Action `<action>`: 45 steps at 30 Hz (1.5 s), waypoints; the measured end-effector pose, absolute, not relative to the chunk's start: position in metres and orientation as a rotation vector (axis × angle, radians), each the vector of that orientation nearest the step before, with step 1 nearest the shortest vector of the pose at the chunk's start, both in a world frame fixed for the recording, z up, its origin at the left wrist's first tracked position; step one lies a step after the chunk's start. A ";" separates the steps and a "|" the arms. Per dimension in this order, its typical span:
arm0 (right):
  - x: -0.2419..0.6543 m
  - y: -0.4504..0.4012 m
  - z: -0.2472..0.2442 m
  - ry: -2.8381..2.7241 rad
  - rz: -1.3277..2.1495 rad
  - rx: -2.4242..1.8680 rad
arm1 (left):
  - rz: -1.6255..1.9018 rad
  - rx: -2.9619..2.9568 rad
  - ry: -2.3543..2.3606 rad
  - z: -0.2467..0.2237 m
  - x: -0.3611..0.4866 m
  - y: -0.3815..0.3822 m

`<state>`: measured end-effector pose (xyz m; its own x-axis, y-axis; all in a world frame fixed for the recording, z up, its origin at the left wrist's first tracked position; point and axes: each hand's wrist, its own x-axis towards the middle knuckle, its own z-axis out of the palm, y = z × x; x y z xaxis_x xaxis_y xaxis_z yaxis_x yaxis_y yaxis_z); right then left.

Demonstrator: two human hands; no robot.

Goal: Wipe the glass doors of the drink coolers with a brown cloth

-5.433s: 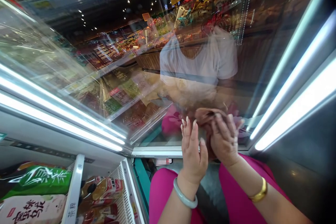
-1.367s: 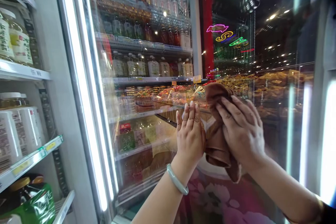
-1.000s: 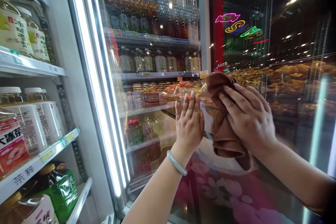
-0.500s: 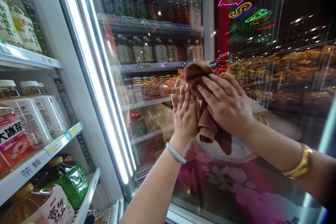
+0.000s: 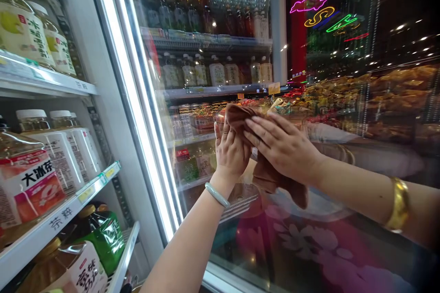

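Note:
My left hand [image 5: 232, 152] lies flat against the glass door [image 5: 220, 233], fingers stretched upward, a pale green bangle [image 5: 217, 194] on its wrist. Just to its right, my right hand [image 5: 285, 146] presses a brown cloth [image 5: 280, 176] onto the same glass. Folds of the cloth stick out above the fingers and hang below the palm. The cloth's upper left part overlaps the fingertips of my left hand. A gold bangle [image 5: 398, 205] circles my right wrist.
At left, shelves [image 5: 80, 190] hold bottled drinks, among them a red-labelled bottle [image 5: 32, 187] and a green-labelled one [image 5: 108, 238]. A bright light strip [image 5: 137, 100] runs along the cabinet's edge. Bottles, packaged goods and neon signs [image 5: 319, 16] show in the glass.
My right hand has moved left and slightly down over the glass with the cloth, now overlapping my left fingertips. The left hand sits a little further left. The view has shifted slightly.

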<state>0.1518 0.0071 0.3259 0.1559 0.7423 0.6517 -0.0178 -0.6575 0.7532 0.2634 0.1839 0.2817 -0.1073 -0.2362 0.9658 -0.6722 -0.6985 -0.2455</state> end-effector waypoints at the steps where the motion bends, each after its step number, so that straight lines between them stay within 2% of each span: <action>1: 0.150 0.005 0.325 0.758 1.498 1.792 | 1.873 1.845 -1.003 0.282 0.266 0.188; 3: 0.147 -0.002 0.335 0.772 1.472 1.784 | 1.858 1.870 -0.995 0.284 0.271 0.195; 8: 0.162 0.014 0.372 0.530 1.754 1.880 | 1.824 1.888 -0.942 0.293 0.278 0.201; 13: 0.179 0.033 0.347 0.828 1.540 1.837 | 1.886 1.898 -0.961 0.290 0.287 0.213; 15: 0.178 0.028 0.353 0.883 1.506 1.829 | 1.888 1.914 -0.972 0.290 0.289 0.220; 20: 0.193 0.044 0.401 0.737 1.791 1.963 | 1.865 1.926 -0.903 0.295 0.294 0.232; 22: 0.204 0.062 0.396 0.757 1.807 1.947 | 1.862 1.941 -0.870 0.295 0.298 0.238; 27: 0.212 0.072 0.363 0.957 1.500 1.739 | 1.877 1.984 -0.859 0.290 0.307 0.260; 29: 0.209 0.068 0.375 0.936 1.488 1.729 | 1.862 1.995 -0.869 0.290 0.309 0.266; 33: 0.217 0.081 0.403 0.726 1.704 1.901 | 1.809 1.984 -0.843 0.292 0.312 0.268; 40: 0.223 0.081 0.354 1.089 1.458 1.661 | 1.830 2.015 -0.876 0.289 0.314 0.284; 45: 0.228 0.097 0.389 0.833 1.589 1.839 | 1.839 1.997 -0.867 0.288 0.322 0.292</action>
<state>0.2284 0.0972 0.3887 0.1022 0.7623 0.6391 0.0921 -0.6469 0.7570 0.3215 0.2915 0.2875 0.0037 -0.2315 0.9728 -0.6030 -0.7766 -0.1825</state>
